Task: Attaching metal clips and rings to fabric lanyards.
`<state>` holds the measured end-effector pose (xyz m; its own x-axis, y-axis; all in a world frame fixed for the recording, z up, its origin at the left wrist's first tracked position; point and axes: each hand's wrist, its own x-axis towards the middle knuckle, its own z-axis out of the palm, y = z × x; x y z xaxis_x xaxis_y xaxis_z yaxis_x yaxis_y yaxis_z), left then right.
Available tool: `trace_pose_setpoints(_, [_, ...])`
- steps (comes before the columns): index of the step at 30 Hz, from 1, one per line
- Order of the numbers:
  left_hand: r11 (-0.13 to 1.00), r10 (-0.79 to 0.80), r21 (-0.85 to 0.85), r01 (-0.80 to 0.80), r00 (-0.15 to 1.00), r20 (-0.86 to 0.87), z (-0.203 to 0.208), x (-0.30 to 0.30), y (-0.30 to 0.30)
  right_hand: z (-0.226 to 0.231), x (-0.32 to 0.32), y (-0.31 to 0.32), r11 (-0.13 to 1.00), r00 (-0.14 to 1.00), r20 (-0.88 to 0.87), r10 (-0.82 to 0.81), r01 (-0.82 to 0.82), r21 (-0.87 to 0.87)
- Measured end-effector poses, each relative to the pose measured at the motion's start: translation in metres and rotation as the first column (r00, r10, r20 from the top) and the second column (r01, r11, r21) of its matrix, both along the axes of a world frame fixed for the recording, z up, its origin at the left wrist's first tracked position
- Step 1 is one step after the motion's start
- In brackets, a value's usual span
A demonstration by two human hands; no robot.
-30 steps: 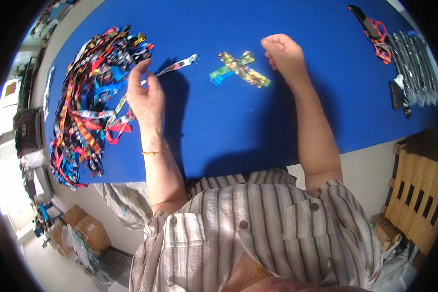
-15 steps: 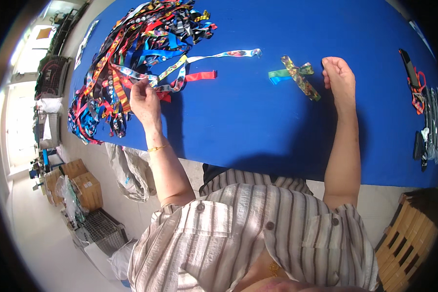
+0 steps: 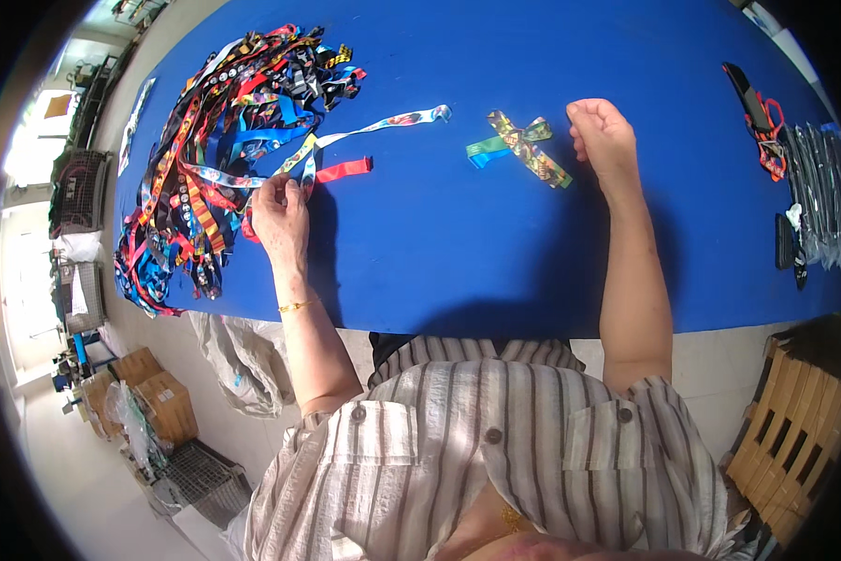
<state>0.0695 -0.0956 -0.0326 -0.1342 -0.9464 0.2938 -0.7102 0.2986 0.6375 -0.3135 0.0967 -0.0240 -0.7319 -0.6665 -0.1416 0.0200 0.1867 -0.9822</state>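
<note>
My left hand (image 3: 282,222) is by the right edge of a tangled pile of patterned ribbon straps (image 3: 216,131). Its fingers are pinched on a white patterned strap (image 3: 226,178) that runs out of the pile. Beyond that hand lie a pale strap (image 3: 383,122) and a short red strap end (image 3: 345,169). My right hand (image 3: 609,150) is raised over the table with its fingers closed; whatever may be in them is hidden. Just left of it, a yellow-green patterned strip (image 3: 544,166) crosses a green strip (image 3: 488,146) with a blue end.
The blue table (image 3: 411,243) spreads under both hands. Toward its right end are red-handled scissors (image 3: 769,140), a stack of clear plastic packets (image 3: 820,192) and a small black object (image 3: 783,241). Cardboard boxes (image 3: 163,397) stand left on the floor; a wooden slatted piece (image 3: 794,439) is at lower right.
The whole view has shifted, so the table's things appear farther left. Against the straps, my left hand has moved a little to the right. My right hand stays beside the crossed strips.
</note>
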Motion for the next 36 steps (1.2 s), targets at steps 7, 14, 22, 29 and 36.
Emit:
trace_pose_setpoints(7, [1.0, -0.018, 0.019, 0.017, 0.998, 0.058, -0.005, -0.006, 0.005, 0.003, 0.001, 0.002, 1.0, 1.0, -0.005, 0.013, -0.013, 0.006])
trace_pose_setpoints(14, [0.996, -0.047, -0.066, 0.057, 0.987, 0.152, 0.001, -0.013, 0.011, 0.004, 0.004, -0.001, 1.0, 1.0, -0.007, 0.0, 0.001, 0.024])
trace_pose_setpoints(22, [0.982, -0.069, -0.148, 0.115, 0.956, 0.284, 0.006, -0.019, 0.016, 0.006, -0.001, -0.001, 1.0, 0.999, -0.044, 0.009, -0.009, 0.0])
trace_pose_setpoints(29, [0.962, -0.04, -0.234, 0.139, 0.922, 0.385, -0.011, -0.012, 0.011, -0.004, 0.004, 0.002, 0.999, 1.0, -0.019, 0.012, -0.012, -0.036])
trace_pose_setpoints(36, [0.95, -0.077, -0.264, 0.169, 0.941, 0.328, 0.0, -0.027, 0.016, 0.007, 0.005, 0.003, 1.0, 0.999, -0.032, 0.018, -0.018, -0.004])
